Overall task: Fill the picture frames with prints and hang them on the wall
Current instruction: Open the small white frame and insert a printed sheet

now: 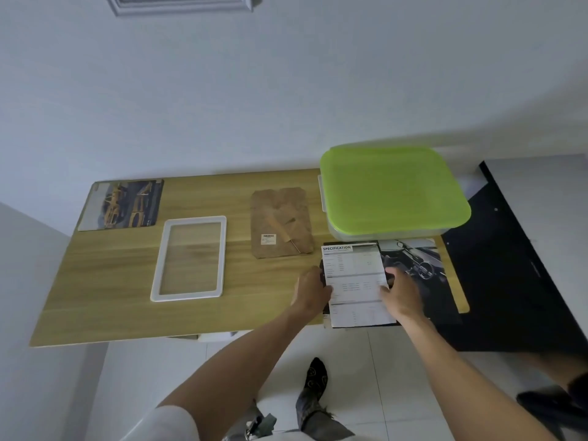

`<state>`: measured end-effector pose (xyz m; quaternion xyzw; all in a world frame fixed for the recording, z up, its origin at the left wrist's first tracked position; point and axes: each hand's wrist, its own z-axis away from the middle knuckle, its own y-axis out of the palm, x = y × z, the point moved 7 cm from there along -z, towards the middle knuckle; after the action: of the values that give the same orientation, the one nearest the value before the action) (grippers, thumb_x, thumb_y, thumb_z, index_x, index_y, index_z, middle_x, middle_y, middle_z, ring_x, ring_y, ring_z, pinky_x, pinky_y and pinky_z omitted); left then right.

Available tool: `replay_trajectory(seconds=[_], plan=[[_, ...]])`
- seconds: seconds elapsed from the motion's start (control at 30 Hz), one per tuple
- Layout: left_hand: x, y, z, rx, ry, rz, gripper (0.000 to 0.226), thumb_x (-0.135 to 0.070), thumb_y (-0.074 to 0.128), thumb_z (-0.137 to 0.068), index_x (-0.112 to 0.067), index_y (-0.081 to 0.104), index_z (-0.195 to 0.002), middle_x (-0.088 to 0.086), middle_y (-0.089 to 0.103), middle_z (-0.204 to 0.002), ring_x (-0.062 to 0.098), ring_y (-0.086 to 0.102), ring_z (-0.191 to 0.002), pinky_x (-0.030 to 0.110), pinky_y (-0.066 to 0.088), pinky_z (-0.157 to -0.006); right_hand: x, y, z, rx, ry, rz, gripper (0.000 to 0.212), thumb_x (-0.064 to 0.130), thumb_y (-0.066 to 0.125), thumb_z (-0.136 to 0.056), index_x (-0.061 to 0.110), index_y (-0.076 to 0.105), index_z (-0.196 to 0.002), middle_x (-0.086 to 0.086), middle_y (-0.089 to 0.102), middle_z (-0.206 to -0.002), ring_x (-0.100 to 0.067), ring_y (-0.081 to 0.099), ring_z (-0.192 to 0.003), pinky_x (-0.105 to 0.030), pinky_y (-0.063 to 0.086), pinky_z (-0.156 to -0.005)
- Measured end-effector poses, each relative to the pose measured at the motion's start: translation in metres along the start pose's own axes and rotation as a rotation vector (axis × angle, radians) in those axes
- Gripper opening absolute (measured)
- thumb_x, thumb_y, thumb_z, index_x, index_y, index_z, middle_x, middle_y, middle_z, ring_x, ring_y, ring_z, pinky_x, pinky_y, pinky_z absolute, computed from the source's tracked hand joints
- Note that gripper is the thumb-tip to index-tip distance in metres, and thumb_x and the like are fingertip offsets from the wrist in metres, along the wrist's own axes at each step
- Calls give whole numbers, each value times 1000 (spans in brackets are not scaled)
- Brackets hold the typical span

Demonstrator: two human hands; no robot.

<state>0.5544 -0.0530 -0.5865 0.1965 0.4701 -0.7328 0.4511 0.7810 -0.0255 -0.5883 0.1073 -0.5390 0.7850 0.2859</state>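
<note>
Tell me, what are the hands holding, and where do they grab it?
Both hands hold the white specification sheet. The left hand pinches its left edge, and the right hand pinches its right edge, about halfway down.

The person is wearing a white short sleeve (pixel 168 421), leaving both forearms bare, with the left hand (pixel 310 289) and right hand (pixel 402 292) ungloved. Grey frayed jeans (pixel 313 415) are showing, and a black patterned sock (pixel 316 377).
</note>
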Motion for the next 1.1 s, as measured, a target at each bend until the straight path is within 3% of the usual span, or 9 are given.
replay_trajectory(seconds=[0.1,0.17,0.23,0.33,0.6,0.67,0.73,0.87,1.1], plan=[[-9,4,5,-29,204,-290,46,-15,60,-87,-13,48,-131,7,51,-120,29,54,-108,40,50,-84,9,0,6,-81,-100,158,50,21,69,-88,19,51,-135,-11,46,-132,-27,55,-115,-37,53,-80],[-14,16,12,22,365,-520,53,-23,60,-90,-11,42,-139,10,45,-135,29,45,-123,42,47,-94,17,4,11,-105,-222,229,49,21,72,-84,17,57,-130,-12,47,-127,-29,51,-116,-39,55,-77],[-13,27,14,77,437,-672,54,-26,58,-93,-6,42,-141,13,36,-148,30,36,-133,42,42,-102,21,12,14,-95,-306,301,44,22,73,-82,15,63,-124,-13,53,-120,-32,51,-115,-42,54,-80],[-9,34,15,105,451,-761,44,-23,55,-94,-2,50,-132,14,35,-149,31,36,-132,43,44,-101,22,14,14,-68,-307,337,41,27,71,-84,17,65,-124,-12,55,-119,-32,51,-116,-42,49,-87],[-10,19,17,-1,512,-654,42,-26,55,-93,-4,53,-128,13,46,-140,31,45,-125,42,46,-98,36,14,14,-123,-354,291,44,28,76,-79,11,68,-119,-13,59,-117,-35,55,-116,-48,51,-91],[-6,4,17,-76,521,-581,36,-27,55,-92,-5,56,-121,10,54,-129,28,51,-118,41,49,-94,53,16,14,-136,-422,279,43,27,77,-79,10,69,-117,-13,60,-113,-34,58,-111,-53,47,-98],[1,-17,17,-129,528,-550,37,-29,56,-92,-5,58,-120,10,58,-123,28,55,-113,42,52,-90,77,20,14,-124,-464,250,43,28,76,-82,11,68,-120,-10,61,-116,-30,58,-111,-49,39,-104],[22,-81,12,-209,444,-528,45,-34,57,-92,-8,54,-128,7,54,-131,26,51,-120,41,50,-89,140,39,16,-47,-540,145,44,31,72,-85,18,63,-127,-4,58,-120,-25,58,-113,-37,50,-88],[89,-209,1,-344,278,-484,47,-36,54,-95,-10,49,-134,5,51,-135,23,47,-124,37,44,-97,259,96,25,3,-634,179,41,38,70,-85,17,63,-120,-4,58,-116,-26,60,-104,-38,55,-81]])
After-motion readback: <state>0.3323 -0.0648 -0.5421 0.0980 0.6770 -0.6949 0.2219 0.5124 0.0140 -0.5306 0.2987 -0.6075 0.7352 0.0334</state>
